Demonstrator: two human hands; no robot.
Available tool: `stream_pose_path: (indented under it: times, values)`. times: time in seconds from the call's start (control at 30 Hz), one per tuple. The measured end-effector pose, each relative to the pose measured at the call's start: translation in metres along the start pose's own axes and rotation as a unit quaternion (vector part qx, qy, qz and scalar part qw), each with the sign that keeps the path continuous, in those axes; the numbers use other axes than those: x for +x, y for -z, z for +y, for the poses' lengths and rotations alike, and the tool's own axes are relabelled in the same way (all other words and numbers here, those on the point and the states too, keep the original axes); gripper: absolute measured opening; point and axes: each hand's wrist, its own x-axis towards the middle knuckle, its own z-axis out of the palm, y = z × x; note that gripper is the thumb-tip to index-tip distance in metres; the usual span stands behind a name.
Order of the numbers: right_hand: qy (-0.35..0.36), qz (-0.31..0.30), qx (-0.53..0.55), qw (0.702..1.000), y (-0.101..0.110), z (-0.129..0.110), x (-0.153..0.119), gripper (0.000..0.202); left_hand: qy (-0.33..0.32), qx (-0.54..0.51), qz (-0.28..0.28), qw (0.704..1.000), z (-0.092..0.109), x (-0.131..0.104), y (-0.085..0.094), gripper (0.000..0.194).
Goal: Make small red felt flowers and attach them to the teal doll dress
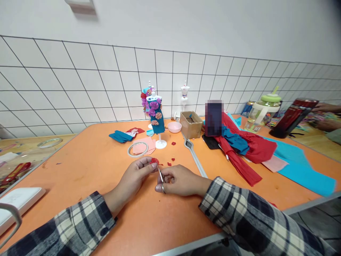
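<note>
My left hand [135, 176] pinches a small red piece [154, 161] between thumb and fingers above the orange table [149, 220]. Just to its right, my right hand [176, 180] holds small metal scissors [161, 176], their tips pointing up close to the red piece. Whether the blades touch it is too small to tell. Beyond the hands lie small red scraps [169, 164]. A white mini mannequin [161, 143] stands behind them in a teal dress [157, 124] with purple and peach flowers.
A tape roll [128, 151] lies by pink sheets and teal fabric [121, 136]. Behind are a pink bowl [174, 127], a cardboard box [194, 129] and a bare mannequin [184, 93]. Rightward are red cloth [259, 151], a jug [259, 115], a dark red flask [290, 119] and another person's hand [326, 107].
</note>
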Motion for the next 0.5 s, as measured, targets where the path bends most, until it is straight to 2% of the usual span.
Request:
stream_pose_path:
  times: [0.5]
  values:
    - [-0.011, -0.001, 0.011, 1.000, -0.0005, 0.0036, 0.0006, 0.032, -0.007, 0.029, -0.011, 0.999, -0.0043, 0.0012, 0.0045, 0.015]
